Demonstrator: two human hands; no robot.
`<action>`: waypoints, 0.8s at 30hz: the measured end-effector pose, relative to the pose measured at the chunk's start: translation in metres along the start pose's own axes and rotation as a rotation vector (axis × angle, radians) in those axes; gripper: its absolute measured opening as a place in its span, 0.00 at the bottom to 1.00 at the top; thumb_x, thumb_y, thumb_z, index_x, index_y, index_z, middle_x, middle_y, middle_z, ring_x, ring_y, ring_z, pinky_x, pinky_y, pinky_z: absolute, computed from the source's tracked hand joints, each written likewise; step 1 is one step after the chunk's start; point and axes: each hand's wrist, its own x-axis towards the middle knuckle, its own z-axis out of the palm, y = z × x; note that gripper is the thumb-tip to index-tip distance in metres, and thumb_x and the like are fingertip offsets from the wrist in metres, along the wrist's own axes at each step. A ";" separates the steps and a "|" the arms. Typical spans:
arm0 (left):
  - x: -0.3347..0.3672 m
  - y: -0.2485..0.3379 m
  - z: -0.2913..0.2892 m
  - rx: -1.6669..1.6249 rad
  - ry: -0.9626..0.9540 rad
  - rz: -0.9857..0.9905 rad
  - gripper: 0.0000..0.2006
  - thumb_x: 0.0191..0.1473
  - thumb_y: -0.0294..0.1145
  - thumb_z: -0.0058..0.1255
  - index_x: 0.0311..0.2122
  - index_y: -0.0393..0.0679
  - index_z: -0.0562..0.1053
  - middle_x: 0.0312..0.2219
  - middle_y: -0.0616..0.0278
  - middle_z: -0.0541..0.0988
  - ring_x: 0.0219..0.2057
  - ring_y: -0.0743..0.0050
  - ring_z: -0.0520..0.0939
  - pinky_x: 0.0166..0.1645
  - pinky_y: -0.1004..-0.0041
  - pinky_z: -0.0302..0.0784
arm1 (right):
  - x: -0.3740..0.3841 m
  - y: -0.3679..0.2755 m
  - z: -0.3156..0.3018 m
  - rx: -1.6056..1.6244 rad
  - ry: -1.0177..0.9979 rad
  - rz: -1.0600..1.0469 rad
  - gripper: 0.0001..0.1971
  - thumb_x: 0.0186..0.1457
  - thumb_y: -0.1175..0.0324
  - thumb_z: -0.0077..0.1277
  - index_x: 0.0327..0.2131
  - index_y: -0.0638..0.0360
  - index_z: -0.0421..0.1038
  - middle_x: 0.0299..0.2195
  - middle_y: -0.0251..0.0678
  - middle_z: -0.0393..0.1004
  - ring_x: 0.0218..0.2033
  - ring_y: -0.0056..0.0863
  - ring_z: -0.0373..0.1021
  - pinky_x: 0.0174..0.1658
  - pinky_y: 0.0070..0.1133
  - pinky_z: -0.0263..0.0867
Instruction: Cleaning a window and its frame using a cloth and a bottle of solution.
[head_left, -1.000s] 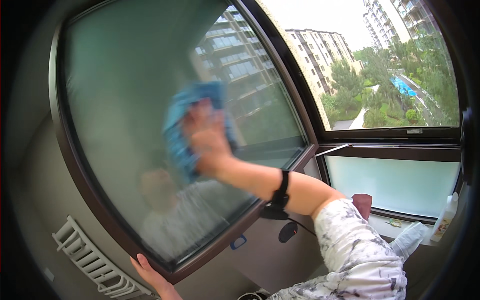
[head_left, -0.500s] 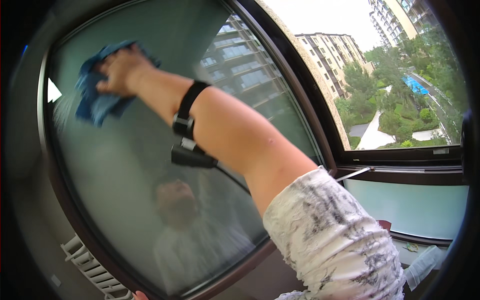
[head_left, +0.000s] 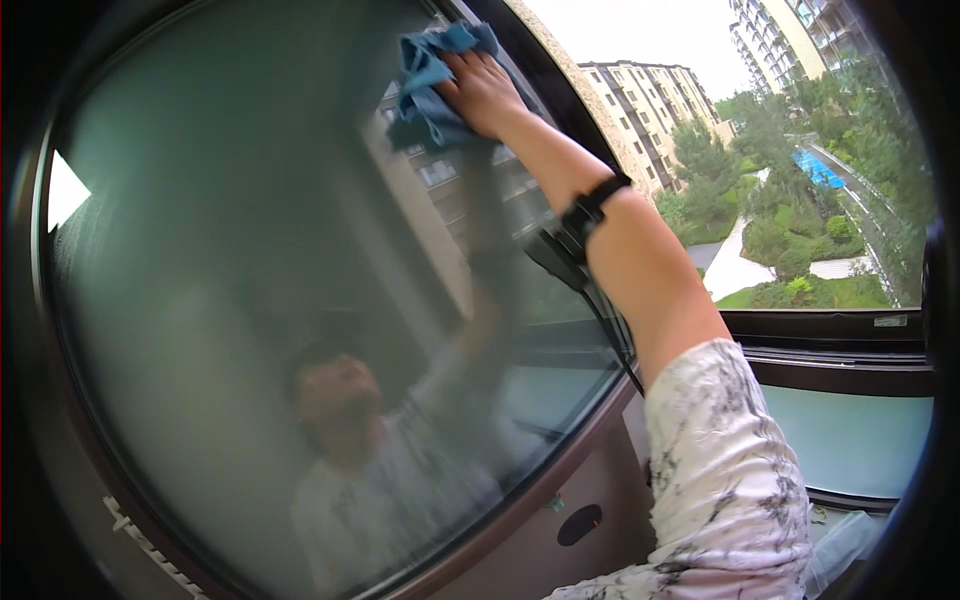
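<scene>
High up on the glass, my right hand (head_left: 484,92) presses a crumpled blue cloth (head_left: 428,85) against the pane. The fingers lie over the cloth, and its loose folds spread to the left of them. This large window pane (head_left: 200,270) is tilted in my view and reflects a person and a building. Hand and cloth are close to the upper right edge of the pane's dark frame (head_left: 520,60). A black strap with a small device (head_left: 585,215) circles my right forearm, and a black cable hangs from it. My left hand is out of sight.
To the right is a window opening with a dark sill (head_left: 830,325), and buildings and trees show outside. Frosted glass (head_left: 840,425) sits below the sill. A clear plastic bag (head_left: 840,550) lies at the lower right. A white slatted object (head_left: 150,550) shows at lower left.
My right hand has carried the cloth from the pane's left side across to its upper right edge. The fingertip at the lower edge has left the view, and the pane appears shifted.
</scene>
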 end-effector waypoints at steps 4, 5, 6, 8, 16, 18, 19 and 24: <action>-0.018 0.023 0.030 0.043 -0.029 -0.033 0.51 0.54 0.73 0.45 0.72 0.47 0.48 0.72 0.52 0.47 0.71 0.49 0.49 0.73 0.48 0.43 | -0.125 0.025 -0.033 -0.032 0.070 -0.109 0.30 0.54 0.66 0.54 0.61 0.60 0.62 0.59 0.50 0.64 0.64 0.49 0.57 0.67 0.35 0.53; -0.008 0.014 0.018 0.031 -0.023 -0.053 0.51 0.54 0.73 0.45 0.72 0.47 0.48 0.72 0.52 0.47 0.71 0.49 0.49 0.73 0.48 0.43 | -0.148 0.017 -0.033 -0.053 0.170 -0.225 0.29 0.51 0.67 0.55 0.58 0.62 0.64 0.56 0.52 0.66 0.60 0.51 0.60 0.65 0.37 0.55; -0.001 0.009 0.012 0.028 -0.012 -0.040 0.52 0.54 0.73 0.45 0.72 0.47 0.47 0.72 0.51 0.46 0.72 0.48 0.48 0.73 0.48 0.42 | -0.175 0.007 -0.046 0.024 0.061 -0.130 0.29 0.50 0.69 0.55 0.57 0.62 0.64 0.56 0.52 0.65 0.60 0.53 0.59 0.65 0.37 0.56; -0.002 0.008 0.006 0.031 0.000 -0.023 0.52 0.54 0.74 0.44 0.73 0.48 0.46 0.72 0.50 0.45 0.72 0.47 0.47 0.73 0.47 0.41 | -0.236 -0.006 -0.071 0.134 -0.039 -0.019 0.29 0.48 0.72 0.56 0.56 0.63 0.64 0.56 0.54 0.64 0.61 0.56 0.58 0.63 0.39 0.57; -0.004 0.019 0.008 0.140 -0.030 0.055 0.53 0.54 0.75 0.43 0.72 0.45 0.45 0.72 0.47 0.42 0.72 0.43 0.44 0.73 0.42 0.39 | -0.340 -0.011 -0.129 0.267 -0.109 0.354 0.25 0.58 0.76 0.48 0.60 0.68 0.61 0.62 0.60 0.58 0.65 0.61 0.51 0.67 0.41 0.50; -0.006 0.020 0.005 0.241 0.031 0.031 0.53 0.55 0.74 0.43 0.72 0.43 0.45 0.72 0.46 0.42 0.72 0.42 0.46 0.73 0.43 0.41 | -0.320 -0.009 -0.118 -0.027 -0.122 0.295 0.30 0.56 0.75 0.49 0.62 0.68 0.57 0.64 0.59 0.53 0.67 0.65 0.46 0.69 0.44 0.44; -0.001 0.015 0.006 0.203 -0.013 0.070 0.53 0.55 0.73 0.42 0.72 0.41 0.45 0.72 0.45 0.42 0.72 0.41 0.47 0.73 0.44 0.42 | -0.314 0.004 -0.103 -0.080 -0.181 0.310 0.34 0.55 0.71 0.50 0.65 0.64 0.54 0.66 0.57 0.50 0.68 0.64 0.43 0.70 0.45 0.41; -0.006 0.013 0.015 0.113 0.043 0.078 0.54 0.55 0.73 0.43 0.71 0.38 0.46 0.72 0.45 0.44 0.71 0.41 0.48 0.72 0.43 0.44 | -0.188 0.046 -0.058 -0.402 -0.288 0.001 0.32 0.53 0.71 0.50 0.64 0.52 0.62 0.66 0.49 0.56 0.67 0.56 0.51 0.69 0.40 0.51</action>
